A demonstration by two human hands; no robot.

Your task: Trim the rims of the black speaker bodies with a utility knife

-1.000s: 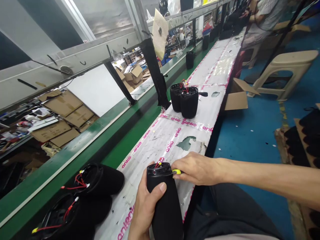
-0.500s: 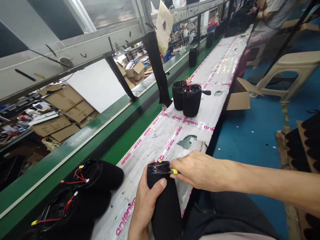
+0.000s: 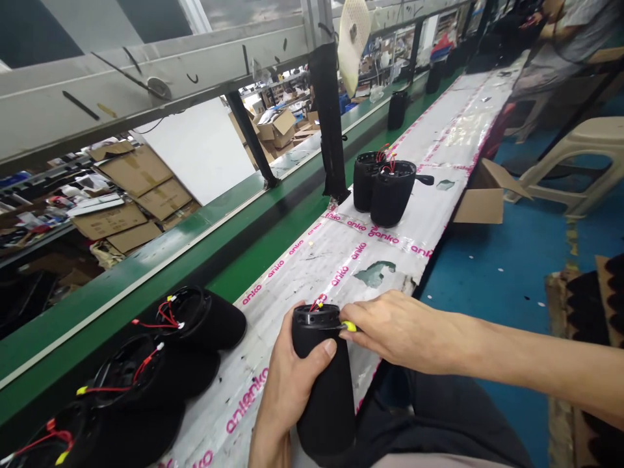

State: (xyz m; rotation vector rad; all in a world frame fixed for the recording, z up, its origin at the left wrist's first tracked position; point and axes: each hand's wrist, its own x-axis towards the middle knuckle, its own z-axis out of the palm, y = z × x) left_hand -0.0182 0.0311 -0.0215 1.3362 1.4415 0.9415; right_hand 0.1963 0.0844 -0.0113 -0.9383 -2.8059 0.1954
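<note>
A black fabric-covered speaker housing [image 3: 325, 390] stands slightly tilted at the near edge of the bench, its open top rim facing up. Red wires with small connectors [image 3: 318, 304] poke out of that rim. My left hand [image 3: 297, 383] is wrapped round the housing's upper left side, thumb across the front. In my right hand [image 3: 385, 328], closed fingers pinch a small yellow-handled tool [image 3: 349, 326]. Its thin tip meets the right side of the rim; most of the handle is hidden by my fingers.
Several similar housings [image 3: 221, 318] lean at the left with red wires hanging out. Two more [image 3: 392, 195] stand farther up the plastic-covered bench [image 3: 312, 260]. A green conveyor [image 3: 273, 250] runs alongside. Right are a cardboard box [image 3: 480, 201] and a stool [image 3: 580, 143]; another person [image 3: 565, 45] is far back.
The view has shifted, so the bench and conveyor appear farther right. Both hands keep their hold, and the yellow-handled tool stays at the rim's right side.
</note>
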